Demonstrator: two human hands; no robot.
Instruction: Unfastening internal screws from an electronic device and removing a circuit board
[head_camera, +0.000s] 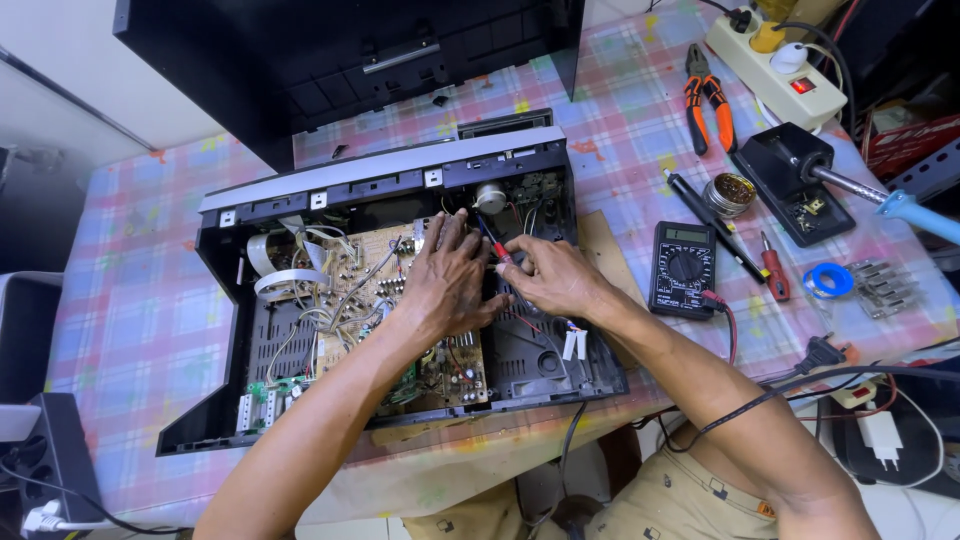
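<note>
Probe, red, inside open chassis, tip slanting up-left toward the rear panel, long axis diagonal. Pinched by right hand fingers; left hand splayed flat on circuit board, holding nothing. Multimeter right of chassis on checked tablecloth; pliers farther back.

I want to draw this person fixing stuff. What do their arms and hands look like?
Both arms are bare, with no sleeves in view. The left hand and right hand wear no gloves, and no rings or watch show. Below the arms you can see khaki trousers.
</note>
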